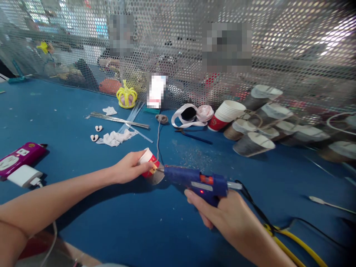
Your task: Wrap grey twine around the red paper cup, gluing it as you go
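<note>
My left hand (129, 167) is closed round a red and white paper cup (146, 157), which lies tilted on its side. Grey yarn wraps the end of the cup nearest the glue gun. From there a strand runs up to a small grey yarn ball (161, 118). In my right hand (215, 209) is a blue hot glue gun (194, 180), its red light on and a clear glue stick poking out of the back. The nozzle meets the cup at the edge of the yarn; whether it touches cannot be told.
Several yarn-wrapped cups (253, 144) and a stack of paper cups (226, 113) stand at right. Pliers (194, 137), glue sticks (140, 134), lace (116, 137) and a yellow crown-shaped piece (127, 97) lie behind. A purple power strip (23, 157) sits at left. Perforated metal mesh (178, 48) borders the back.
</note>
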Action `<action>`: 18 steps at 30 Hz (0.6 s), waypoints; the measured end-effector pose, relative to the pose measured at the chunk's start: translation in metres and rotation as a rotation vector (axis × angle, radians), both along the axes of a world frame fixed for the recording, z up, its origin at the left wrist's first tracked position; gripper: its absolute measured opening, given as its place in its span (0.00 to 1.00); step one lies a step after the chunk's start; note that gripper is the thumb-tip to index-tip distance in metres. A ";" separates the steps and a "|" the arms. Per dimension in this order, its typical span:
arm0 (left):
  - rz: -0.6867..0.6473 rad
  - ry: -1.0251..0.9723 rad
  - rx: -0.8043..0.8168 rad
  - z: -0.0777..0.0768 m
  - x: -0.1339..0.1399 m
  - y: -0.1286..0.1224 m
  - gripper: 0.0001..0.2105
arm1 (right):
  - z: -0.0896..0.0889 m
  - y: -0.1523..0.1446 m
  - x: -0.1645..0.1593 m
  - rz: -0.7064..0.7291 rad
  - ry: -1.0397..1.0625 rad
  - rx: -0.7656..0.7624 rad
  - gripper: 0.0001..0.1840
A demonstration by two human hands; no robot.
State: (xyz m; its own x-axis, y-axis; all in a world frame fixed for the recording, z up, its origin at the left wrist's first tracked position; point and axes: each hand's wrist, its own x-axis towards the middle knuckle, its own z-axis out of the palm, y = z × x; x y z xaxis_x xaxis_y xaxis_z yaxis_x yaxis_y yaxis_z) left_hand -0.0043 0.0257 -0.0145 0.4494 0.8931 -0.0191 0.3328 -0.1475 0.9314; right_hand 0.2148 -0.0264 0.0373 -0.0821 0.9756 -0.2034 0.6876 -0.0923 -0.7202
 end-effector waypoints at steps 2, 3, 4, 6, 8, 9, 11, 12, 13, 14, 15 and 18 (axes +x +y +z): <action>0.027 -0.033 -0.026 0.001 0.001 -0.001 0.12 | 0.002 0.005 0.006 -0.025 0.054 0.042 0.22; 0.037 -0.050 -0.035 0.002 0.001 -0.001 0.12 | 0.003 0.009 0.010 -0.045 0.098 0.060 0.19; 0.044 -0.065 -0.041 0.003 0.002 -0.002 0.11 | 0.003 0.014 0.014 -0.064 0.147 0.067 0.16; 0.049 -0.091 -0.043 0.005 0.002 -0.003 0.11 | 0.001 0.026 0.024 -0.123 0.244 0.084 0.12; 0.055 -0.107 -0.037 0.005 0.002 -0.004 0.11 | -0.003 0.039 0.035 -0.237 0.257 0.139 0.11; 0.058 -0.113 -0.032 0.005 0.002 -0.004 0.11 | -0.006 0.045 0.040 -0.291 0.238 0.158 0.10; 0.066 -0.128 -0.019 0.004 0.003 -0.005 0.11 | -0.012 0.056 0.047 -0.333 0.155 0.160 0.12; 0.068 -0.139 -0.017 0.003 0.003 -0.005 0.11 | -0.015 0.062 0.049 -0.326 0.098 0.152 0.12; 0.068 -0.153 -0.015 0.002 0.003 -0.005 0.11 | -0.018 0.066 0.050 -0.314 0.073 0.142 0.12; 0.066 -0.166 -0.014 0.000 0.003 -0.006 0.12 | -0.021 0.070 0.051 -0.302 0.057 0.135 0.13; 0.065 -0.175 -0.012 -0.001 0.003 -0.006 0.12 | -0.024 0.074 0.051 -0.285 0.041 0.123 0.13; 0.064 -0.165 0.012 -0.003 0.004 -0.008 0.12 | -0.030 0.083 0.050 -0.241 -0.045 0.097 0.15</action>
State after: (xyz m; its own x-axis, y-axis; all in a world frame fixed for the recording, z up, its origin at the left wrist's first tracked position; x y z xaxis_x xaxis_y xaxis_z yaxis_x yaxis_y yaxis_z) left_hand -0.0004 0.0180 -0.0177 0.3874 0.9199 0.0604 0.1849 -0.1418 0.9725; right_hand 0.2646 0.0569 0.0072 0.1616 0.9811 -0.1062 0.6857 -0.1890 -0.7029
